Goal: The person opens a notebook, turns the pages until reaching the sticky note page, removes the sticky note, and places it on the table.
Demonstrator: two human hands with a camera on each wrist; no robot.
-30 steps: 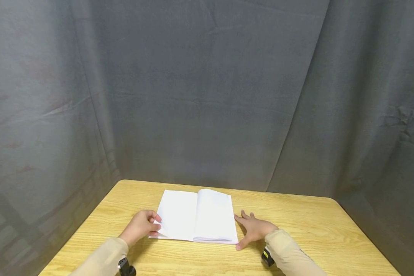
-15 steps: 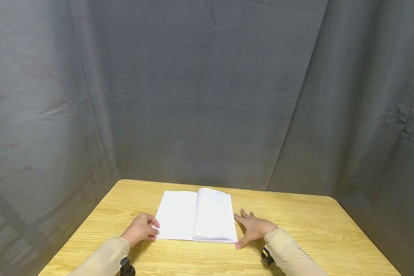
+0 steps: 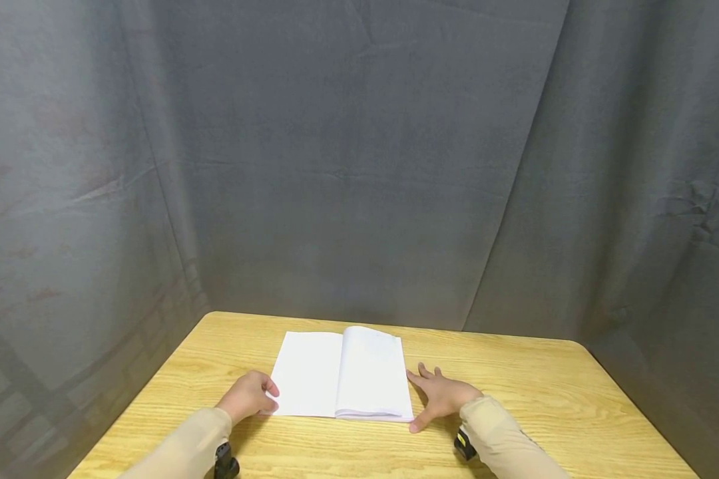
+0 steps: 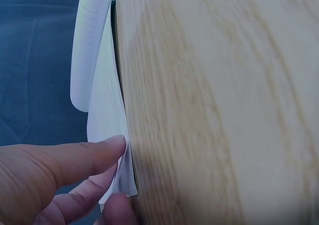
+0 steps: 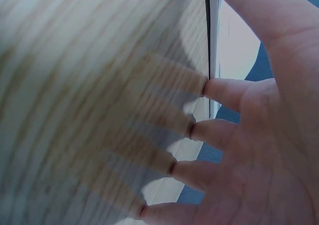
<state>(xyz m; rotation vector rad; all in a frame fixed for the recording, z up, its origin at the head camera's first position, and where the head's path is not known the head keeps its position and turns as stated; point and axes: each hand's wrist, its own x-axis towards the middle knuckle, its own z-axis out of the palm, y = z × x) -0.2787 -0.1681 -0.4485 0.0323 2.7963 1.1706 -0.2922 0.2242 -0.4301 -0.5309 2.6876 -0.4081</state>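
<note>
An open notebook (image 3: pixel 308 376) with white pages lies on the wooden table, its right-hand pages bulging near the spine. At its lower left corner, my left hand (image 3: pixel 247 398) pinches the edge of a page (image 4: pixel 107 115) between thumb and fingers. In the left wrist view the thumb (image 4: pixel 112 153) lies on the sheet, which bends slightly away from those beneath. My right hand (image 3: pixel 446 396) is spread beside the notebook's right edge, the thumb by its lower right corner. The right wrist view shows the fingertips (image 5: pixel 219 91) down on the table along that edge.
The pale wooden table (image 3: pixel 545 392) extends on both sides of the notebook. Grey curtains (image 3: pixel 359 166) hang behind it and at both sides. A small black device (image 3: pixel 225 460) sits on the left wrist and another black device (image 3: pixel 465 444) on the right.
The left hand shifted slightly left and toward me, then a little right again. The lower left page corner, lifted a second ago, now looks flatter. The right hand has stayed in place.
</note>
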